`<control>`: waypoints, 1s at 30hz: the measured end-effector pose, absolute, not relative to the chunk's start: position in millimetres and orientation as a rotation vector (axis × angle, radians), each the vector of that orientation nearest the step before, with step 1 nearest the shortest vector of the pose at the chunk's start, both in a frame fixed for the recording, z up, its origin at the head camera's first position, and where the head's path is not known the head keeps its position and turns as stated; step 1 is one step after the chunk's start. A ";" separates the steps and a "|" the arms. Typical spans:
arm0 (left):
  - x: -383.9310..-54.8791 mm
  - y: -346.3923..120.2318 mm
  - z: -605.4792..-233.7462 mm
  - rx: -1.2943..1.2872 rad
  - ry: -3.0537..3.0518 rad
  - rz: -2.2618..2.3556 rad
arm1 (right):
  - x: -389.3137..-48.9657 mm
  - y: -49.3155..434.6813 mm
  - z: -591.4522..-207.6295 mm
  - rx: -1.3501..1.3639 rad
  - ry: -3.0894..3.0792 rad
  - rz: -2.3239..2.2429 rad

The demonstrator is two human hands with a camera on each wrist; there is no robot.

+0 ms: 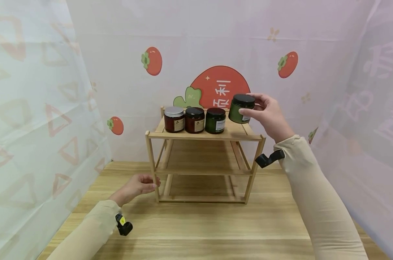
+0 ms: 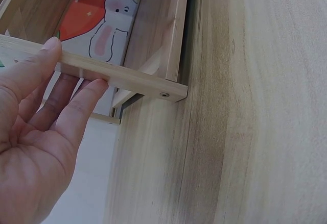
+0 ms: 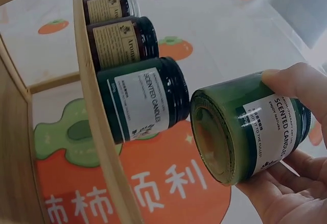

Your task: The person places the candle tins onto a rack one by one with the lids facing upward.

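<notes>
A green glass scented candle jar (image 1: 238, 110) with a black lid is gripped by my right hand (image 1: 268, 115). It hangs slightly tilted over the right end of the wooden rack's top shelf (image 1: 235, 127). In the right wrist view, thumb and fingers wrap the lidded end of this candle jar (image 3: 245, 127), its base facing the camera. A second green candle jar (image 1: 215, 121) stands on the shelf beside it, left of the held one. Low on the left, my left hand (image 1: 136, 187) holds the rack's front left leg (image 2: 127, 78), thumb on one side and fingers on the other.
Two dark red candle jars stand further left on the top shelf, one with a silver lid (image 1: 174, 119), one with a black lid (image 1: 194, 120). Lower shelves (image 1: 199, 155) lie beneath. The rack stands on a wood-grain table (image 1: 216, 227), with printed cloth (image 1: 118, 72) hanging behind and at both sides.
</notes>
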State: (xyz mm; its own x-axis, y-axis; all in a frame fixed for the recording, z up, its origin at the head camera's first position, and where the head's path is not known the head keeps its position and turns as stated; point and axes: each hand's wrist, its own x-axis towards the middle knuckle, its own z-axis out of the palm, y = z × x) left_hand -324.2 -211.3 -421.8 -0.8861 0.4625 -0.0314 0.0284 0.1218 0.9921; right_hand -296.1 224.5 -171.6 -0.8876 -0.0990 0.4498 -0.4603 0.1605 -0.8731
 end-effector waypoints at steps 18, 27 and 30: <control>-323.5 -212.4 -421.6 0.482 2.091 1.804 | -314.8 228.6 -190.7 0.467 -2.347 1.648; -323.8 -212.6 -421.7 0.490 2.092 1.801 | -318.8 229.5 -194.4 0.458 -2.416 1.630; -324.6 -212.7 -422.4 0.508 2.094 1.799 | -319.7 229.3 -195.5 0.459 -2.421 1.640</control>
